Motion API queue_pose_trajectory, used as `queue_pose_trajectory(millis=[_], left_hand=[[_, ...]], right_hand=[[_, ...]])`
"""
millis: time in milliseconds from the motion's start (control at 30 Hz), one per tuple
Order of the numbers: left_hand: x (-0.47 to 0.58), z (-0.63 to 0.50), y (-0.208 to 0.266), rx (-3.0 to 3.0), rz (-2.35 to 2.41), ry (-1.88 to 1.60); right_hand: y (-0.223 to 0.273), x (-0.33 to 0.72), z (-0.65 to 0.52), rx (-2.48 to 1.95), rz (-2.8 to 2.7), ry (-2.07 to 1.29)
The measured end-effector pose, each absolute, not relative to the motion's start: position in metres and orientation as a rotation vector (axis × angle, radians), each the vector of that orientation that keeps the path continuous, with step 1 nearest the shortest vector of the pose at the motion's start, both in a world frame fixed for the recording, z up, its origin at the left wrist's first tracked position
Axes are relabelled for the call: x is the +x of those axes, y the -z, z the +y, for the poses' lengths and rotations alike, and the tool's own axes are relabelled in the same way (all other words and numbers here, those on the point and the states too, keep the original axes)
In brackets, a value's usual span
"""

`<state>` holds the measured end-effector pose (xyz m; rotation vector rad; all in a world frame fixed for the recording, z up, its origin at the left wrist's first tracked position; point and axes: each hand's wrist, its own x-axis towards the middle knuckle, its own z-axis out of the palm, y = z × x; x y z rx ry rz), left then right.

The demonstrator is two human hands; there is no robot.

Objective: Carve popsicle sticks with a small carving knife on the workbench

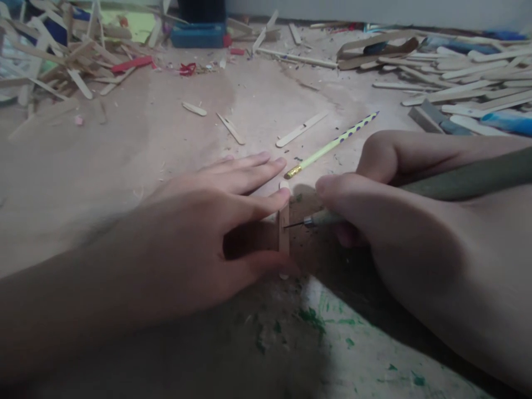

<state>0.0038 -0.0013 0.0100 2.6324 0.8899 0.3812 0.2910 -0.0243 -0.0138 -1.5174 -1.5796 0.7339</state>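
A wooden craft stick lies flat on the table, pointing away from me. My left hand pins it down, the index fingertip near its far end and the thumb across its near end; the other fingers stretch over the tabletop. In my right hand is an awl with a greenish handle, held like a pen. Its thin metal point touches or hovers just over the stick's middle, where small dark marks show. Beyond the stick lies a yellow pencil with purple dots, its eraser end close to the stick.
Cut stick pieces lie past my hands. A pile of craft sticks spreads at the far right, beside a blue tool handle. Loose scraps heap up at the far left, near a blue box. Green paint flecks the near tabletop.
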Motion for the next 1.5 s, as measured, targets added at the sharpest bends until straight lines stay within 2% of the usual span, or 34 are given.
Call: queue_pose_trajectory(millis=[267, 633, 933, 1500], left_hand=[[0.004, 0.0, -0.007, 2.604, 0.903, -0.409], [0.003, 0.009, -0.005, 2.486, 0.932, -0.424], [0.004, 0.006, 0.005, 2.532, 0.922, -0.481], [0.002, 0.005, 0.003, 2.567, 0.933, -0.451]], right_hand=[[0.024, 0.282, -0.026, -1.401, -1.562, -0.785], [-0.015, 0.261, -0.043, -1.394, -1.444, -0.879], [-0.006, 0.257, -0.034, -1.427, -1.414, -0.777], [-0.016, 0.255, -0.035, -1.431, -1.421, -0.861]])
